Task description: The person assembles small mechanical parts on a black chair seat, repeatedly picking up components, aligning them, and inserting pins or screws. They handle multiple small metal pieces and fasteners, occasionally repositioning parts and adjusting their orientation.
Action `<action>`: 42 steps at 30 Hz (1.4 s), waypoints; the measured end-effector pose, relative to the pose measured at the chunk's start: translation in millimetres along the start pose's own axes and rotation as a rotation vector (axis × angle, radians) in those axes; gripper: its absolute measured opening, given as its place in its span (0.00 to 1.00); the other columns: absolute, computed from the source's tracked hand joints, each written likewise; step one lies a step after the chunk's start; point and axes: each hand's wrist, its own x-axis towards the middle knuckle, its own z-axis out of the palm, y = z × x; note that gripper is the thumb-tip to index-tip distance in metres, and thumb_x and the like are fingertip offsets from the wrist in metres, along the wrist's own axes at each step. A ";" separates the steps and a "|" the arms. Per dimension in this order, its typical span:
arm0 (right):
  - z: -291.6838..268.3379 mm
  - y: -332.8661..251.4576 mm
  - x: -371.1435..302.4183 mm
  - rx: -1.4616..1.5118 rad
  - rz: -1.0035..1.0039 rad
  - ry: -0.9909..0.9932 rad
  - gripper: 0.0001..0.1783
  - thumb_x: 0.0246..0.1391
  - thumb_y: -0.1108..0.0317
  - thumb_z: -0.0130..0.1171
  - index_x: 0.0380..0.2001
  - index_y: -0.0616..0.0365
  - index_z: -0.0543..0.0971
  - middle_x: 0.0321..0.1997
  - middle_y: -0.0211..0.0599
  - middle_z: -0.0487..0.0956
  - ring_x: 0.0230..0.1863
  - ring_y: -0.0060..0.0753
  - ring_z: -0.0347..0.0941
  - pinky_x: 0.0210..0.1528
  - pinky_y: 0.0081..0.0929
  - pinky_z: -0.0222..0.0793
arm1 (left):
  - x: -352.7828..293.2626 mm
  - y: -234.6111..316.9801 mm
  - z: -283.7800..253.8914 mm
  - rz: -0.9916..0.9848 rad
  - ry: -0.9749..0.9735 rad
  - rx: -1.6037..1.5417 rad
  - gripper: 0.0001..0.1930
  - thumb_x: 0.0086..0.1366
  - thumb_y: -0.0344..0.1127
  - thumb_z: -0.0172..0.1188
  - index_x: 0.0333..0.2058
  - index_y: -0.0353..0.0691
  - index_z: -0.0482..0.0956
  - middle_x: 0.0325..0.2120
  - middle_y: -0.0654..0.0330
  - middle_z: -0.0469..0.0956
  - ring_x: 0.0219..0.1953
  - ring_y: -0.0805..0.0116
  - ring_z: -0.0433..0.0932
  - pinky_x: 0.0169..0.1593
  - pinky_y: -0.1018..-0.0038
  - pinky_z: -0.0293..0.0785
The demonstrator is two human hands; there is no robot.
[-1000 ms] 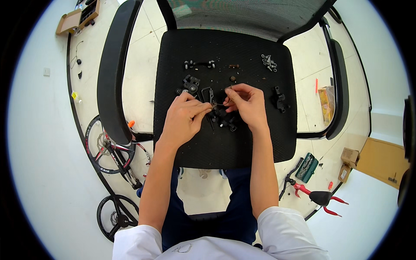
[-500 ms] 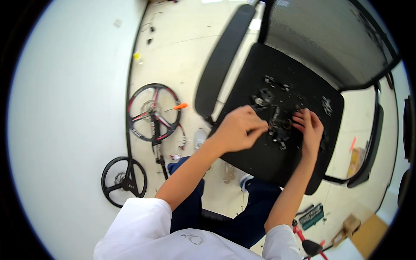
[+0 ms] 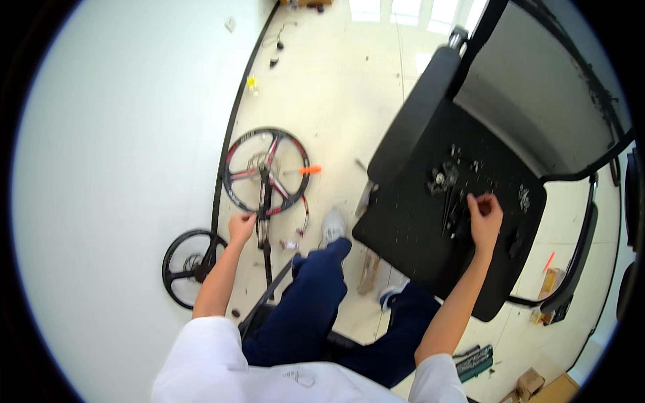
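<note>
Head view: the grip of the right hand (image 3: 487,220) curls over the black chair seat (image 3: 403,228), thumb and fingertips close together; whether it grasps anything, I cannot tell. The dark parts (image 3: 461,211) lie just left of those fingertips, toward the seat's left edge. Well beyond that edge, the left hand (image 3: 240,230) bends just beside a bicycle fork (image 3: 264,225), its hold unclear.

We think this room is a bike workshop. Left of the chair (image 3: 403,235) we see two wheels (image 3: 264,169) on the floor (image 3: 363,101), one with an orange screwdriver (image 3: 311,170) at its rim. Black parts (image 3: 439,179) and little bolts (image 3: 523,199) lie on the chair. A green tool box (image 3: 475,369) is near its front.
</note>
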 end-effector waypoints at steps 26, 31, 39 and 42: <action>-33.5 -5.3 -8.3 -0.051 0.035 0.102 0.13 0.48 0.74 0.68 0.38 0.64 0.80 0.32 0.39 0.81 0.29 0.31 0.79 0.33 0.26 0.74 | -194.4 391.4 -15.6 1.095 -0.755 -0.431 0.08 0.61 0.31 0.66 0.38 0.36 0.84 0.33 0.55 0.83 0.38 0.56 0.81 0.42 0.68 0.77; -31.3 -11.2 -11.8 -0.165 -0.023 0.050 0.19 0.47 0.70 0.69 0.45 0.60 0.82 0.38 0.40 0.78 0.32 0.35 0.78 0.36 0.31 0.75 | -201.0 452.7 58.4 1.066 -0.308 -0.276 0.18 0.61 0.39 0.67 0.45 0.33 0.79 0.40 0.52 0.77 0.44 0.52 0.76 0.48 0.63 0.74; -23.2 -6.3 -8.7 -0.214 0.028 -0.034 0.14 0.46 0.69 0.70 0.38 0.61 0.82 0.28 0.36 0.78 0.26 0.28 0.73 0.31 0.27 0.70 | -189.4 452.3 90.5 1.053 -0.376 -0.221 0.15 0.61 0.38 0.65 0.42 0.34 0.79 0.33 0.54 0.75 0.39 0.55 0.75 0.43 0.63 0.73; -28.9 -5.5 -10.5 -0.172 0.041 -0.077 0.12 0.46 0.72 0.68 0.36 0.62 0.81 0.27 0.36 0.78 0.26 0.27 0.73 0.31 0.25 0.70 | -184.3 455.2 92.3 1.037 -0.430 -0.268 0.14 0.58 0.36 0.67 0.40 0.35 0.80 0.27 0.57 0.74 0.33 0.58 0.75 0.37 0.65 0.73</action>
